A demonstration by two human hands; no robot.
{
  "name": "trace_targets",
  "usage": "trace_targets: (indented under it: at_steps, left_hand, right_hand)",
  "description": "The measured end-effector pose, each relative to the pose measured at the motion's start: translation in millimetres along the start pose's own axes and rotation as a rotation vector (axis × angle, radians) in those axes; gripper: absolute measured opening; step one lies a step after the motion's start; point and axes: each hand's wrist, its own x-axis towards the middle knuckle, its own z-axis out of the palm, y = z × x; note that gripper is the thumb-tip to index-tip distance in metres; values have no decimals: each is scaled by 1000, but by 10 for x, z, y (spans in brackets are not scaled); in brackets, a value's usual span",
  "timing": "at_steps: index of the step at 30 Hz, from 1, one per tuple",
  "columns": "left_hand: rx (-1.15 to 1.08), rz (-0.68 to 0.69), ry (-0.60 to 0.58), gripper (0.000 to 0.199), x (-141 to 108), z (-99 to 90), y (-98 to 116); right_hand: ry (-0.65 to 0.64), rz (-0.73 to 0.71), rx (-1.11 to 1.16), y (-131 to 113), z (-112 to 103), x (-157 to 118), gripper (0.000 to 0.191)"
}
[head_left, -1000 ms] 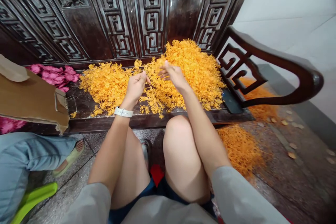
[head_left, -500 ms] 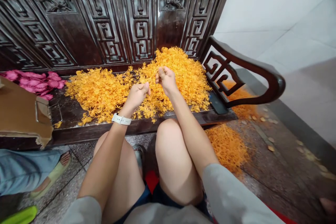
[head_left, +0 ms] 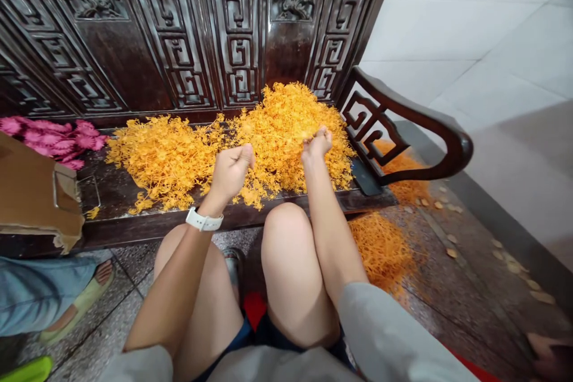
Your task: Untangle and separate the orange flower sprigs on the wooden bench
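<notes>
Two mounds of yellow-orange flowers on thin stems lie on a dark wooden bench: a left heap [head_left: 156, 161] and a taller right heap [head_left: 290, 113]. My left hand [head_left: 231, 172], with a white watch [head_left: 204, 220] on its wrist, is closed above the front of the flowers, between the heaps. Its fingers are curled together, and what they hold is hidden. Over the right heap, my right hand [head_left: 319, 144] is closed too, fingers bent inward. Whatever is in it cannot be told from the yellow flowers behind. The two hands are apart.
Pink flowers [head_left: 54, 140] and a cardboard box [head_left: 36, 191] are at the left. A dark phone-like slab [head_left: 367, 178] lies by the carved armrest [head_left: 421, 113]. Orange stems [head_left: 380, 250] are piled on the floor at right. Another person's sandalled foot [head_left: 85, 298] is at lower left.
My right hand has moved right and slightly down, away from my left hand. My left hand has turned a little and stays closed. The view has shifted slightly.
</notes>
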Motion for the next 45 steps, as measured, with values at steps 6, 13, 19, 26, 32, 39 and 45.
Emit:
trace_targets:
  at_steps: [6,13,19,26,32,39,45]
  left_hand:
    - [55,1,137,64,165,-310,-191]
    - [46,-16,138,62,152,-409,-275]
    - [145,-1,65,62,157,-376,-265]
    - [-17,13,323,65,145,-715,-272]
    - [264,80,141,60,169,-693,-316]
    - [670,120,-22,37,94,-337,-283]
    - [444,83,-59,51,140,-338,-266]
  right_hand:
    - [-405,-211,-424,40,-71,74,48]
    - [-634,-341,-520,12,142,-227,59]
    - [-958,-239,-359,-58,237,-560,40]
    - [-210,-273,-276,81,4,124,18]
    - [-339,-435,-625,21,-12,-19,49]
    - [-1251,-581,-595,-326,287,-944,34]
    - [-407,-681,-188,-373,178,-217,47]
